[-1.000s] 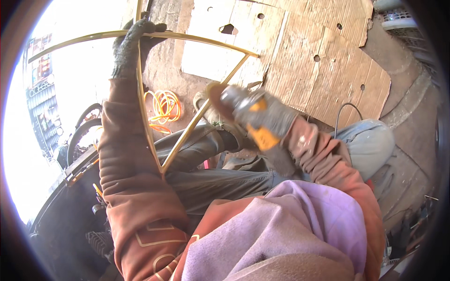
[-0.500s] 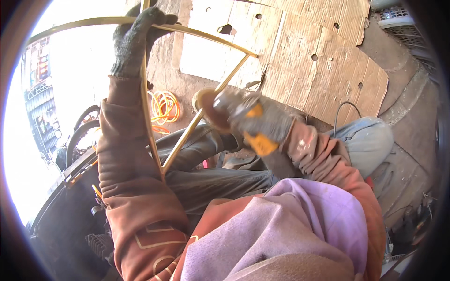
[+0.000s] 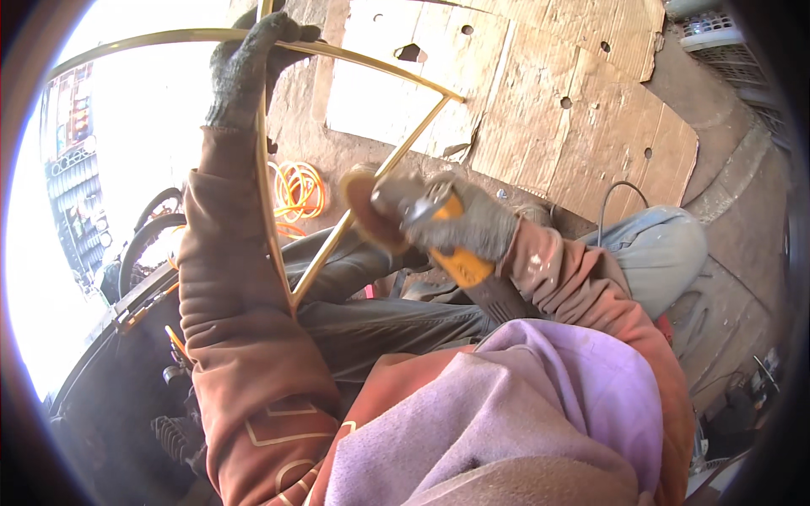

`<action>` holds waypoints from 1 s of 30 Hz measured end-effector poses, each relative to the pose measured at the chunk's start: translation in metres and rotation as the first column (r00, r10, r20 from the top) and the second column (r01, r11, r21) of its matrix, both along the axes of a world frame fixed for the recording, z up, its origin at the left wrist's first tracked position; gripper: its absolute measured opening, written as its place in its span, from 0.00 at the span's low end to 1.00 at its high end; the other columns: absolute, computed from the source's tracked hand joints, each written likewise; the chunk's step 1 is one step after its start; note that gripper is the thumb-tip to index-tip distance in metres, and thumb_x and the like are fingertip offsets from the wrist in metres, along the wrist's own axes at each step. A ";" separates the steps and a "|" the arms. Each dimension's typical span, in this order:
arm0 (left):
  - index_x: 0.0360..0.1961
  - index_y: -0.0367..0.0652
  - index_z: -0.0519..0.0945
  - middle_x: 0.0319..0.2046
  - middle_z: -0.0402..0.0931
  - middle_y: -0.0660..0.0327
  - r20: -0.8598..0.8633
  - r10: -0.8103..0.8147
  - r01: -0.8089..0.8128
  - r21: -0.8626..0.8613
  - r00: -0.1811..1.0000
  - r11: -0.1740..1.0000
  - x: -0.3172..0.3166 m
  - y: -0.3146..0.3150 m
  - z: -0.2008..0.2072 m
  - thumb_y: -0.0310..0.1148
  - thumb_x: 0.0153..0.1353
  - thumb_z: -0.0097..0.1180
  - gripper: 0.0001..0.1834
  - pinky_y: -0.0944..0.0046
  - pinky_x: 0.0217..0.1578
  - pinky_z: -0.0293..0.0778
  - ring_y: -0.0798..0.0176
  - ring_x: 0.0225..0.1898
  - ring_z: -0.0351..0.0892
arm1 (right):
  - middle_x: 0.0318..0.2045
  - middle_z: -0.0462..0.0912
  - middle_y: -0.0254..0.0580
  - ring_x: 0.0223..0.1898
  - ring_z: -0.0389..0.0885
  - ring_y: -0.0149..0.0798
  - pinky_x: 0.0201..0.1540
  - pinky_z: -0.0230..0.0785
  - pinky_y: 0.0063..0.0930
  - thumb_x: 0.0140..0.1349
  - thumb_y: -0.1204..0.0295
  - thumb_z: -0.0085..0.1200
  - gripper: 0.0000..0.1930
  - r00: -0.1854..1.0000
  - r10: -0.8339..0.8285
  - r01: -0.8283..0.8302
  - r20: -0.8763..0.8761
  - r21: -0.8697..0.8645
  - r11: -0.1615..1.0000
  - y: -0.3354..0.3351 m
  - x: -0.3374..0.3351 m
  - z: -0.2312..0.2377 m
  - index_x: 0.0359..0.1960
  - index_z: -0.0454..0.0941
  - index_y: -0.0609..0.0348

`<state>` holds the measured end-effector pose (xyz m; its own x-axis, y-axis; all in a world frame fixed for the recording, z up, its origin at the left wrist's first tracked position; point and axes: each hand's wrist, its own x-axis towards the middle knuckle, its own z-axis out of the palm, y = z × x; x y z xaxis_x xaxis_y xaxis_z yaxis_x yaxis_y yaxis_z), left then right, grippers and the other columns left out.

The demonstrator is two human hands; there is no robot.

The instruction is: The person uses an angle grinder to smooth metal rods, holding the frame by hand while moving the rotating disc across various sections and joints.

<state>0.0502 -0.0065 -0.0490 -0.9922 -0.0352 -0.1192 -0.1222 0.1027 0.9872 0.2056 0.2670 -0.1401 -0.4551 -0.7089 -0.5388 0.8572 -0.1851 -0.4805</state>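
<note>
So the cardboard (image 3: 548, 118) covered the upper part of the floor (image 3: 734, 228), its ragged right edge stopping short of a pale plastic crate (image 3: 717, 42), with a strip of floor running between the two. Its lower edge sloped down toward the bent knee in blue jeans (image 3: 662, 257) on the right. The room between the two hands was basically the gap inside the triangle of the gold-colored metal frame (image 3: 322, 257), and the coiled orange hose (image 3: 298, 190) showed through there, on the floor past the cardboard's left edge.

The left arm was stretched out nearly straight, and the gloved left hand (image 3: 246, 72) had its fingers wrapped around the spot where the curved top bar crossed the long side bar. The right arm came in bent from the other side, and the gloved right hand (image 3: 477, 223) was clamped around a yellow-and-dark angle grinder (image 3: 462, 266), body slanting down toward the lap.

The frame hung over the legs, its lower corner right beside the left sleeve (image 3: 228, 244). The diagonal bar ran just left of the right hand, and the grinder's brownish disc (image 3: 369, 215) overlapped it; couldn't tell whether they touched.
</note>
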 end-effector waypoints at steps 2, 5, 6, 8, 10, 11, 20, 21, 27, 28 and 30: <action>0.47 0.25 0.71 0.35 0.76 0.50 0.001 -0.027 0.027 0.011 1.000 1.000 0.002 -0.005 -0.002 0.33 0.64 0.54 0.19 0.50 0.48 0.81 0.47 0.43 0.82 | 0.33 0.82 0.43 0.28 0.81 0.34 0.28 0.76 0.28 0.43 0.72 0.75 0.28 1.000 0.008 -0.008 -0.009 -0.066 0.998 -0.003 0.008 -0.005 0.45 0.71 0.59; 0.49 0.25 0.71 0.36 0.76 0.50 -0.011 -0.076 0.077 0.072 0.997 0.994 -0.001 -0.006 -0.003 0.34 0.64 0.56 0.21 0.49 0.50 0.79 0.47 0.45 0.81 | 0.32 0.82 0.44 0.26 0.80 0.34 0.27 0.76 0.26 0.44 0.72 0.74 0.28 1.000 -0.022 0.022 -0.010 0.013 1.000 0.015 -0.015 -0.022 0.45 0.70 0.61; 0.48 0.25 0.72 0.37 0.77 0.49 -0.019 -0.089 0.091 0.104 0.996 0.990 0.000 -0.004 -0.003 0.34 0.63 0.56 0.20 0.50 0.50 0.79 0.47 0.45 0.81 | 0.32 0.82 0.46 0.26 0.80 0.34 0.27 0.76 0.25 0.44 0.72 0.75 0.28 0.997 -0.051 0.044 0.058 0.113 0.993 0.024 -0.029 -0.034 0.44 0.69 0.62; 0.45 0.27 0.74 0.33 0.79 0.50 -0.037 0.035 -0.039 -0.110 0.999 0.993 0.007 0.041 0.017 0.37 0.63 0.56 0.20 0.57 0.41 0.79 0.53 0.38 0.82 | 0.32 0.82 0.47 0.25 0.80 0.34 0.27 0.77 0.25 0.44 0.71 0.75 0.29 0.990 -0.074 0.048 0.121 0.210 0.977 0.027 -0.037 -0.040 0.43 0.69 0.63; 0.42 0.28 0.77 0.31 0.81 0.51 0.043 0.116 -0.102 -0.251 0.992 0.963 0.005 0.083 0.044 0.40 0.61 0.56 0.21 0.63 0.34 0.79 0.59 0.31 0.82 | 0.34 0.83 0.49 0.26 0.81 0.34 0.28 0.77 0.24 0.43 0.69 0.76 0.29 0.993 -0.109 0.098 0.041 0.219 0.971 0.030 -0.036 -0.034 0.41 0.68 0.64; 0.42 0.29 0.77 0.30 0.81 0.53 -0.105 -0.151 0.117 -0.276 0.983 0.954 0.007 0.075 0.046 0.41 0.61 0.56 0.21 0.63 0.35 0.78 0.61 0.32 0.82 | 0.34 0.83 0.48 0.28 0.81 0.33 0.29 0.77 0.25 0.44 0.67 0.75 0.27 0.981 -0.190 0.193 -0.041 0.091 0.977 0.023 -0.021 -0.021 0.41 0.72 0.64; 0.56 0.29 0.71 0.32 0.80 0.52 -0.058 -0.264 0.183 -0.581 0.963 0.793 0.034 0.149 0.057 0.42 0.61 0.56 0.29 0.62 0.37 0.75 0.63 0.36 0.80 | 0.28 0.82 0.37 0.26 0.80 0.29 0.27 0.74 0.22 0.51 0.70 0.69 0.18 0.993 -0.062 0.076 -0.102 0.138 0.988 0.031 -0.017 -0.020 0.42 0.80 0.62; 0.57 0.30 0.70 0.32 0.80 0.51 -0.077 -0.269 0.177 -0.580 0.960 0.795 0.030 0.157 0.055 0.42 0.60 0.56 0.30 0.62 0.37 0.74 0.62 0.36 0.80 | 0.36 0.82 0.43 0.31 0.81 0.30 0.30 0.75 0.22 0.55 0.69 0.65 0.15 0.994 0.069 -0.043 -0.089 0.262 0.964 0.039 -0.033 -0.016 0.39 0.76 0.65; 0.35 0.36 0.78 0.23 0.79 0.48 0.135 -0.321 0.317 -0.710 0.937 0.628 0.038 0.166 0.075 0.42 0.59 0.56 0.17 0.52 0.30 0.76 0.47 0.28 0.81 | 0.31 0.83 0.37 0.32 0.81 0.31 0.34 0.74 0.26 0.48 0.69 0.69 0.23 0.941 0.277 -0.263 -0.193 0.093 0.960 0.013 -0.021 0.039 0.47 0.78 0.61; 0.36 0.36 0.79 0.23 0.79 0.48 0.091 -0.302 0.270 -0.729 0.949 0.629 0.040 0.163 0.067 0.42 0.59 0.56 0.17 0.52 0.29 0.76 0.47 0.28 0.82 | 0.31 0.82 0.36 0.30 0.80 0.30 0.33 0.74 0.24 0.49 0.69 0.68 0.22 0.968 0.186 -0.184 -0.171 0.030 0.983 0.010 -0.014 0.037 0.46 0.78 0.62; 0.40 0.37 0.78 0.25 0.79 0.48 0.065 -0.306 0.252 -0.740 0.950 0.623 0.040 0.163 0.069 0.43 0.60 0.56 0.18 0.53 0.31 0.76 0.47 0.30 0.82 | 0.30 0.82 0.35 0.28 0.79 0.30 0.31 0.73 0.23 0.50 0.68 0.68 0.21 0.985 0.084 -0.089 -0.150 -0.024 0.996 0.014 -0.009 0.025 0.45 0.79 0.62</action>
<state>0.0905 0.1567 0.0198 -0.9735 0.1957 -0.1186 0.0930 0.8118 0.5764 0.1969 0.2811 -0.1151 -0.4647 -0.7644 -0.4469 0.7901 -0.1300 -0.5990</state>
